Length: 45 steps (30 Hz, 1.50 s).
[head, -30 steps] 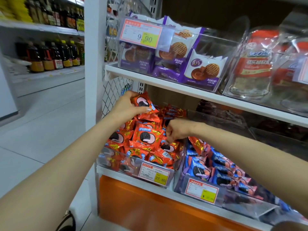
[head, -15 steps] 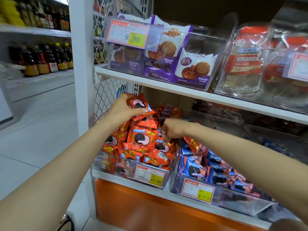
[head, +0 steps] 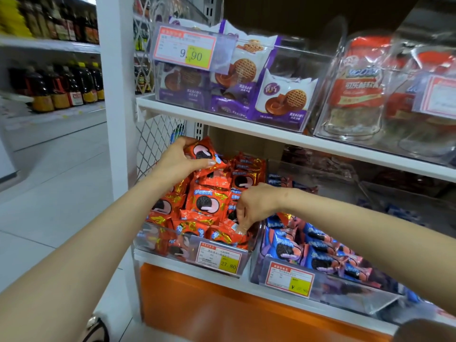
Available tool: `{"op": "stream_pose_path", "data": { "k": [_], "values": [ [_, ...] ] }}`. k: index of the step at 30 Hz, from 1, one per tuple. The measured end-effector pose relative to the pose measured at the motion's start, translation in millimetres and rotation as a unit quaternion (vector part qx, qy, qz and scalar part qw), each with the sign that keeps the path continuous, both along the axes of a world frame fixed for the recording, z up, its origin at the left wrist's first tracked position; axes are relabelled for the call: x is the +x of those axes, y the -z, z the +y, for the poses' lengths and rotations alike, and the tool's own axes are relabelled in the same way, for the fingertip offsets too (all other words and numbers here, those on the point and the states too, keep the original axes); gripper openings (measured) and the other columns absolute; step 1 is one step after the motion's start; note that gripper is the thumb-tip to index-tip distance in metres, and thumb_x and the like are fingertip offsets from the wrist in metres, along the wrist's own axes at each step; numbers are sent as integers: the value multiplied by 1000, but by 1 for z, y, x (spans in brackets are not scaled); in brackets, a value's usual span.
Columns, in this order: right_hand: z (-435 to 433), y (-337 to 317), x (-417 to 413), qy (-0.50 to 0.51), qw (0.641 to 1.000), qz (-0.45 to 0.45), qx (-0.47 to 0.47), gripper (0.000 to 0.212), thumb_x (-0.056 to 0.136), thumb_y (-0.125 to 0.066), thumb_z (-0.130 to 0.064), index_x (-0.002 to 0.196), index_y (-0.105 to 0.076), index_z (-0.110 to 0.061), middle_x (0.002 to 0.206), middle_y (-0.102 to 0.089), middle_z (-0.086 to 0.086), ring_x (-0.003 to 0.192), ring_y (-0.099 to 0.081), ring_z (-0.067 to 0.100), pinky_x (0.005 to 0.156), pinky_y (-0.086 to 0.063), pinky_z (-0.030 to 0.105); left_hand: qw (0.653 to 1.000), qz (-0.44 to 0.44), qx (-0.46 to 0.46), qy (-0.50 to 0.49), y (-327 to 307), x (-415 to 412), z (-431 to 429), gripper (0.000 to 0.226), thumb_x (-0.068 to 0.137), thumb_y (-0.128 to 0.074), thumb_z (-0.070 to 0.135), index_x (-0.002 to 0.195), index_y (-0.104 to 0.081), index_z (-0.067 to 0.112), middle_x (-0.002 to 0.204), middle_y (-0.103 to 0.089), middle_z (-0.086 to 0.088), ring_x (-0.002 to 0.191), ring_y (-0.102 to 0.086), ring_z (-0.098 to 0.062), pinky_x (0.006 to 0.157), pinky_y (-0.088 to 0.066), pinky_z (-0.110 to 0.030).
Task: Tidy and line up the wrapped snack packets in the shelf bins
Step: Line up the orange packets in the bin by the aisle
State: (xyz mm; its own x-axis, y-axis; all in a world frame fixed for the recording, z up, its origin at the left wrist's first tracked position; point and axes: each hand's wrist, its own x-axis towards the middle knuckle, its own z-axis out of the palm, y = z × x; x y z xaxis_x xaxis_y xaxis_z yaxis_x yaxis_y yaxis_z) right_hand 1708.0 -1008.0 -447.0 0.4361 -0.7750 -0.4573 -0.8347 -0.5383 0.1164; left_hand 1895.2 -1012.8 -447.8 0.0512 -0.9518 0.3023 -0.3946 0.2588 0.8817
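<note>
**Shop shelf: red packets heaped past the bin's rim**

Shop shelving fills the view, and a white shelf (head: 246, 283) low down carries two clear bins side by side. The left bin (head: 170, 243) holds a loose heap of red packets (head: 207, 201) that rises well above its near wall. The right bin (head: 278, 265) holds blue packets (head: 318, 255), which lie lower.

The left hand (head: 177, 164) grips a raised packet (head: 204, 154) over the far left of the heap, with the thumb laid across its face. The right hand (head: 254, 206) reaches down at the near right corner of the left bin. Its fingers are curled and seem to pinch the edge of a front packet (head: 229, 234) just behind the price tag (head: 218, 257).

To my eye the lining-up is only partly done, as most red packets lie at odd angles.

The heap itself looks like the main risk. It is steep, the wrappers look slick, and several packets lean on the one being pinched. A sharp tug there could let them slide over the near wall onto the floor, or sideways into the blue packets and mix the two sorts. The raised packet seems held near one end, so it could slip from that grip. Pressing it down hard into the heap might also crush the biscuits beneath.
</note>
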Motion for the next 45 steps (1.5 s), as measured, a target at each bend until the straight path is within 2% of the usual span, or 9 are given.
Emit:
{"op": "stream_pose_path", "data": {
  "k": [7,10,14,18,22,28,34,40,45],
  "values": [
    [-3,6,12,15,997,78,-7,53,73,-67,-58,108,-68,-18,107,-66,-4,106,-55,19,97,-40,40,1000,4,0,2,-1,0,2,64,74,-78,22,129,-46,11,108,-52,2,90,-50,-9,67,-36,-12],
    [-7,1,11,38,998,57,-2,49,74,-73,-46,109,-68,-13,105,-66,-1,100,-58,19,86,-45,32,1000,4,-5,1,-1,0,4,62,75,-77,20,128,-46,10,106,-52,2,86,-49,-7,62,-34,-8],
    [-19,-7,2,41,995,14,-93,26,74,-72,-21,99,-70,-13,101,-70,3,92,-63,21,68,-47,29,1000,7,-4,3,0,3,4,64,74,-77,20,129,-46,9,107,-52,1,91,-50,-11,69,-37,-13],
    [-13,-6,-4,32,996,-29,-76,20,77,-73,-25,96,-68,-21,88,-63,-8,84,-55,12,59,-36,24,1000,-4,-7,-3,-1,6,4,64,74,-77,22,129,-46,10,109,-52,0,94,-50,-12,77,-39,-19],
    [-3,-4,4,30,997,44,-63,59,70,-71,-58,108,-63,-15,99,-62,-3,94,-54,19,78,-35,31,1000,-11,-1,0,1,7,1,68,72,-79,25,129,-46,11,113,-53,0,99,-52,-14,85,-39,-23],
    [-13,-9,6,70,996,-48,-4,28,69,-82,-24,89,-64,-18,86,-59,-3,86,-51,15,62,-38,23,1000,-5,-5,1,-2,6,4,64,74,-77,23,129,-46,11,110,-52,1,95,-50,-12,82,-37,-22],
    [-15,4,4,72,992,-64,-79,32,64,-84,-22,92,-70,-19,93,-69,-4,83,-52,9,68,-40,25,1000,-5,4,2,1,11,4,64,73,-78,24,127,-47,11,116,-54,-2,101,-52,-15,87,-41,-26],
    [-15,-3,2,94,989,-99,-47,29,68,-79,-8,91,-69,-21,82,-57,-10,86,-50,9,67,-39,24,1000,4,-4,14,-3,10,10,57,75,-77,22,123,-49,13,110,-55,1,91,-53,-10,81,-41,-22],
    [-15,4,5,81,986,-119,-85,31,66,-82,-16,95,-70,-21,82,-57,-9,89,-52,11,74,-43,29,1000,-3,-9,11,-6,11,9,58,76,-76,24,125,-48,13,111,-55,2,89,-53,-9,79,-39,-22]
  ]
}}
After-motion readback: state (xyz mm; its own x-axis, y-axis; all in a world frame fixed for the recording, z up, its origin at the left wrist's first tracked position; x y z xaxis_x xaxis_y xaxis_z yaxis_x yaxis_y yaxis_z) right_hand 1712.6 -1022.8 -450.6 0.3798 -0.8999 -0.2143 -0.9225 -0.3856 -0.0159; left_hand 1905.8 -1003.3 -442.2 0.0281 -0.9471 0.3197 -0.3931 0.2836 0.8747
